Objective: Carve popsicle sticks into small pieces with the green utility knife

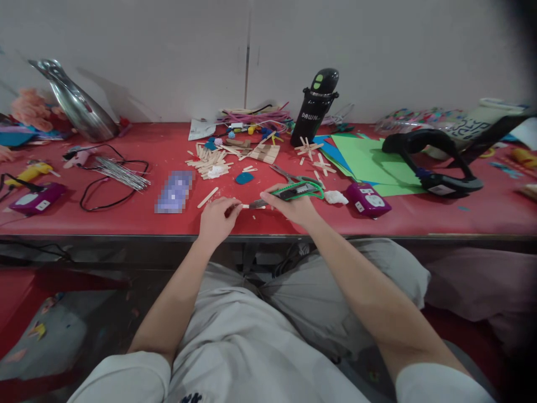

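My right hand (292, 208) is closed around a green and black utility knife (296, 191). The blade points left, its tip close to the fingertips of my left hand (218, 220). Those left fingers pinch a small pale craft stick (245, 206) low over the table's front edge, and the blade lies against or just over it; contact is hard to make out. Beside my left hand rests a loose craft stick (208, 197). Behind the knife lie a pair of scissors (283, 173) and a blue lump (244, 178).
Beyond my hands, a pile of craft sticks (207, 160) covers the red table (176, 225). A black bottle (312, 109) stands behind. To the right are white glue-like clump (336, 197), purple box (369, 200), green paper (361, 159) and black headset (436, 162). Metal wires (121, 174) lie left.
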